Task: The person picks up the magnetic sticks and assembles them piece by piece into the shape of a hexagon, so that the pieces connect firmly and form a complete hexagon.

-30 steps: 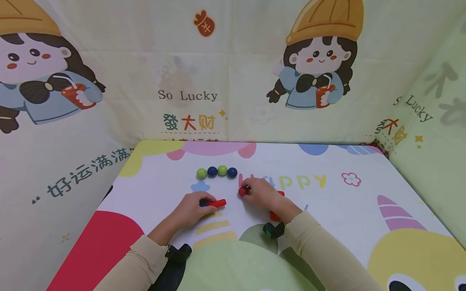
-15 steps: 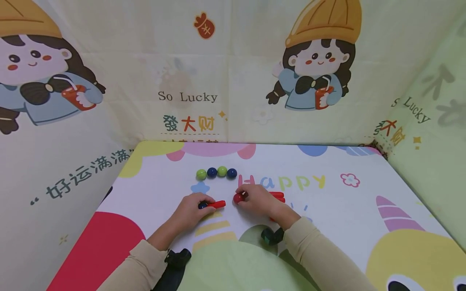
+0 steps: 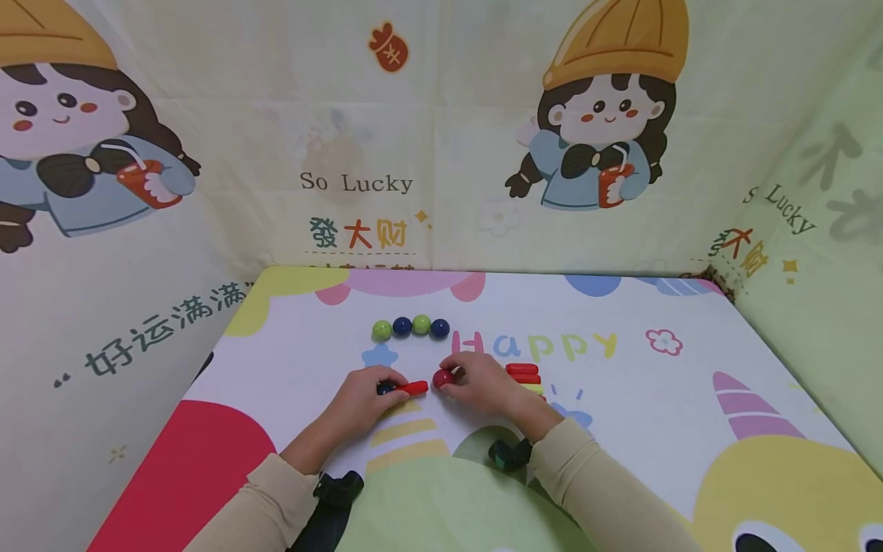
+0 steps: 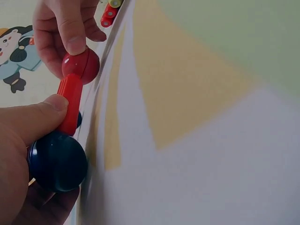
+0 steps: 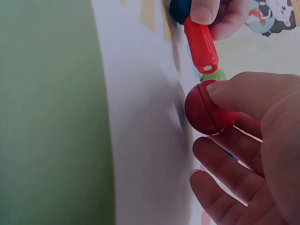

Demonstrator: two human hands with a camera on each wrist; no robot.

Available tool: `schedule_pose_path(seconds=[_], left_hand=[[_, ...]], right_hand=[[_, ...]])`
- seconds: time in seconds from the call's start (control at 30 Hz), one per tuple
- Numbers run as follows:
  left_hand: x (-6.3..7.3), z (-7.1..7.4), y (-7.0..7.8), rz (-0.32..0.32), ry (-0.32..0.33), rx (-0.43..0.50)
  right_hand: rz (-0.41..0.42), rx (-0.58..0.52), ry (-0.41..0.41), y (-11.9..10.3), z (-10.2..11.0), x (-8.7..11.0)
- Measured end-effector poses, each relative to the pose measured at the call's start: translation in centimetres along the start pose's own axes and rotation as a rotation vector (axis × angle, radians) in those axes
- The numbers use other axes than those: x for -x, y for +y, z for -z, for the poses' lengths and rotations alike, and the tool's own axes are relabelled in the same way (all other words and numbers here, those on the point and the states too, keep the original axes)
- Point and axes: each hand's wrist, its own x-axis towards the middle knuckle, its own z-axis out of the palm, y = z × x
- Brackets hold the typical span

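Observation:
A dark blue ball (image 4: pixel 58 161) with a red rod (image 3: pixel 415 388) sticking out from it is held by my left hand (image 3: pixel 364 396); the thumb lies along the rod. Just to the right, my right hand (image 3: pixel 484 383) pinches a red ball (image 5: pixel 206 108) between thumb and fingers, its other fingers spread loosely below in the right wrist view. The rod's free end (image 5: pixel 207 68), with a pale round centre, points toward the red ball, and a narrow gap shows between them there. In the left wrist view the ball overlaps that end.
Behind the hands a row of several balls, alternating green (image 3: pixel 421 325) and dark blue (image 3: pixel 439 329), sits on the patterned tabletop (image 3: pixel 607 429). Red rods (image 3: pixel 522 369) and a yellow-green rod (image 3: pixel 533 389) lie side by side beyond the right wrist, partly hidden by it.
My right hand has brought the red ball left and slightly nearer, up to the rod's end, uncovering more of the rods behind it. The left hand has hardly moved.

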Motion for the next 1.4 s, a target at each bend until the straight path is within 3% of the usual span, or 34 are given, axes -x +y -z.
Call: schedule_pose_path(seconds=[0.7, 1.4], left_hand=[[-0.06, -0.05, -0.07, 0.004, 0.002, 0.021], [-0.12, 0.01, 0.17, 0.019, -0.012, 0.0]], right_hand=[[0.021, -0.005, 0.004, 0.06, -0.63, -0.18], [-0.009, 0.001, 0.017, -0.5, -0.67, -0.13]])
